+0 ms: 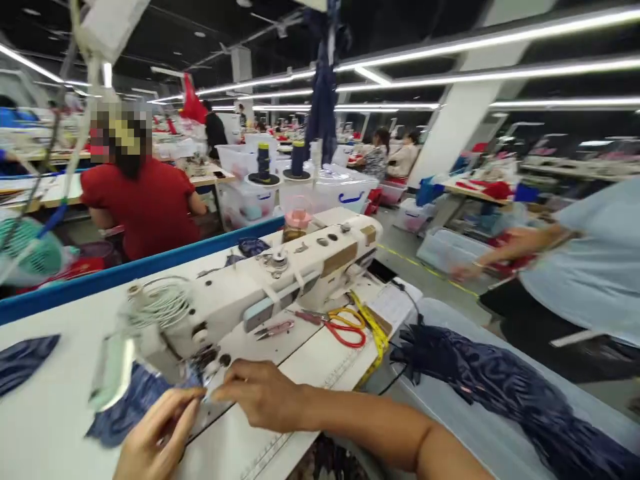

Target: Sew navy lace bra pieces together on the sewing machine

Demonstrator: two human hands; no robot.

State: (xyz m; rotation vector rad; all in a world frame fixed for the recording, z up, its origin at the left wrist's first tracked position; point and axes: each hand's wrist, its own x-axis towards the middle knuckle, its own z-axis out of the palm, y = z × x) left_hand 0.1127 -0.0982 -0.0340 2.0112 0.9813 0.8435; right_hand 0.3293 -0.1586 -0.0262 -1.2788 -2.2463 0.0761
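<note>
My left hand (159,437) is closed in a pinch, its fingertips just below the needle area of a white sewing machine (225,303). Facing it, my right hand (265,397) is also pinched, with the tips a small gap away. Whatever lies between the fingers is too small to make out. A dark blue piece of fabric (133,403) lies on the white table (60,413) by the machine's needle end, partly behind my left hand. Right of the needle lie thread snips (275,330), red-and-orange-handled scissors (345,327) and a yellow measuring tape (373,333).
A bundle of navy fabric (480,373) rests in a clear plastic bin (425,400) at right. Another navy piece (25,360) lies at far left. Thread cones (297,160) stand behind the machine. A person in red (143,207) sits ahead; one in light blue (585,260) leans in at right.
</note>
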